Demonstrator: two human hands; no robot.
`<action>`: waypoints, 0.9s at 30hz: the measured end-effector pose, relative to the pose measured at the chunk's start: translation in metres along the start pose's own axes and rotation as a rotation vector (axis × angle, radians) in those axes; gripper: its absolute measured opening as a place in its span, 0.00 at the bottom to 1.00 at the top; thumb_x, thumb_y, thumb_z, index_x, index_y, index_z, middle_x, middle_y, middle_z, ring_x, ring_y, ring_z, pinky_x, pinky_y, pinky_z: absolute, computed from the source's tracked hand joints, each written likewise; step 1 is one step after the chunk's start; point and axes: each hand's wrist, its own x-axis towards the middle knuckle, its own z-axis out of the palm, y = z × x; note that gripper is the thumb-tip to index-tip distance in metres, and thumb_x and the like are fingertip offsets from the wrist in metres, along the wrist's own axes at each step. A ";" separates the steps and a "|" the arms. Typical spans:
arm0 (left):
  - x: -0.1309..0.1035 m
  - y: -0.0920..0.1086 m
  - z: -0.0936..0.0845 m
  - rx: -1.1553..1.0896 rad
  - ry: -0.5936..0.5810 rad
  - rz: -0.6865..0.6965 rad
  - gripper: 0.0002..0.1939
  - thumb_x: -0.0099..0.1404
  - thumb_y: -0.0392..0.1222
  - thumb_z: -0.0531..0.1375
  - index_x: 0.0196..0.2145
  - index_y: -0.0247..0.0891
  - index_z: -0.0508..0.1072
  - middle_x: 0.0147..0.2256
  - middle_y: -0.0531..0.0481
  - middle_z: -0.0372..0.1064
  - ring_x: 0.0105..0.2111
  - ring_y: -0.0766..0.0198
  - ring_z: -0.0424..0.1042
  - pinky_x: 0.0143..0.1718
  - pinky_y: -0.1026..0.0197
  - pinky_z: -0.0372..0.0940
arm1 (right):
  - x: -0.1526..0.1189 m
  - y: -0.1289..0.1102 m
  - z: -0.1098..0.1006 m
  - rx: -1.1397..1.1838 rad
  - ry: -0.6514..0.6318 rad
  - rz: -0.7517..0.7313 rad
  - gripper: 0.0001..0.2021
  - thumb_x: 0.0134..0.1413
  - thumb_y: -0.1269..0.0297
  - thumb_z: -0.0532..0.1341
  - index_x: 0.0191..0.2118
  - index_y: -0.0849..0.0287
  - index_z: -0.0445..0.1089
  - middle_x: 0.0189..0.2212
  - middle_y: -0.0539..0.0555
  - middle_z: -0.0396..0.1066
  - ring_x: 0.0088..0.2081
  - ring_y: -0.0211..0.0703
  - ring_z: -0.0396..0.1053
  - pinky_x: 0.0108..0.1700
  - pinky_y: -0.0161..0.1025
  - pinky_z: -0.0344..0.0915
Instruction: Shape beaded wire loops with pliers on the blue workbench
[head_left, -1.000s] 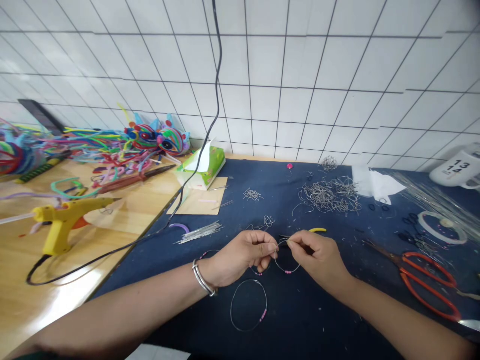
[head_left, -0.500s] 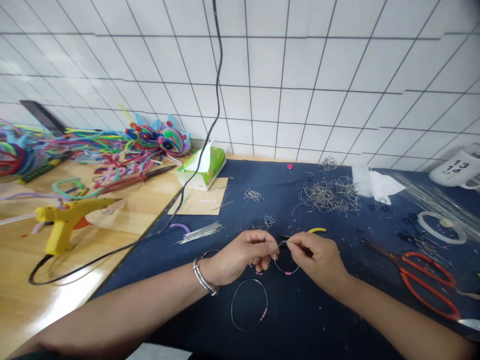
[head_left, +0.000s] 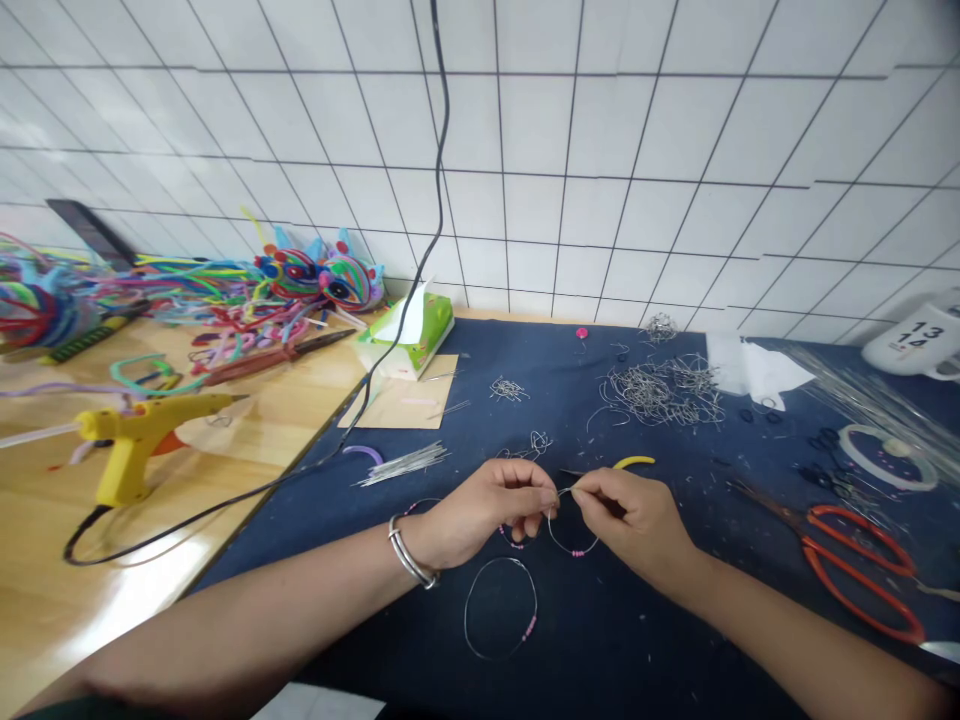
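A thin wire loop [head_left: 576,552] with pink beads at its bottom hangs between my two hands. My left hand [head_left: 510,505] pinches its upper left part between thumb and fingertips. On the upper right, my right hand [head_left: 622,505] pinches the wire, a small gap from the left fingertips. Below them a finished-looking ring [head_left: 500,608] with pink beads on its right side lies on the dark blue cloth [head_left: 585,640]. More beaded wire shows partly hidden behind my left hand. Yellow-handled pliers [head_left: 634,462] lie just beyond my right hand.
Orange-handled scissors [head_left: 862,570] and a white ring-shaped dish [head_left: 889,457] lie at right. Tangled wires [head_left: 660,390] and straight wires [head_left: 405,464] lie beyond my hands. A yellow glue gun [head_left: 135,450], a tissue box [head_left: 412,335] and a black cable [head_left: 442,130] are at left.
Both hands keep their pinch on the wire loop, almost unmoved. The whole view has shifted very slightly.
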 end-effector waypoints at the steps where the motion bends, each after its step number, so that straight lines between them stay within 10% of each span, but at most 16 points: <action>1: 0.000 0.000 0.000 -0.002 -0.002 0.002 0.08 0.58 0.42 0.59 0.29 0.32 0.70 0.25 0.51 0.66 0.20 0.73 0.61 0.21 0.69 0.56 | 0.000 0.000 0.000 -0.002 0.001 0.000 0.07 0.51 0.71 0.55 0.28 0.57 0.70 0.20 0.46 0.66 0.22 0.31 0.61 0.28 0.30 0.57; 17: -0.004 0.002 0.002 -0.105 -0.130 0.011 0.10 0.51 0.28 0.59 0.34 0.34 0.69 0.32 0.50 0.66 0.24 0.73 0.63 0.22 0.69 0.57 | -0.001 0.002 -0.001 -0.039 0.040 -0.043 0.07 0.51 0.71 0.55 0.29 0.56 0.70 0.23 0.46 0.69 0.23 0.32 0.64 0.30 0.30 0.58; 27: -0.005 0.003 0.003 -0.107 -0.070 0.042 0.07 0.57 0.37 0.58 0.34 0.32 0.71 0.30 0.47 0.67 0.23 0.72 0.63 0.21 0.68 0.57 | -0.003 0.003 -0.001 -0.091 0.071 -0.126 0.08 0.53 0.71 0.54 0.31 0.57 0.70 0.22 0.47 0.68 0.24 0.33 0.64 0.30 0.31 0.58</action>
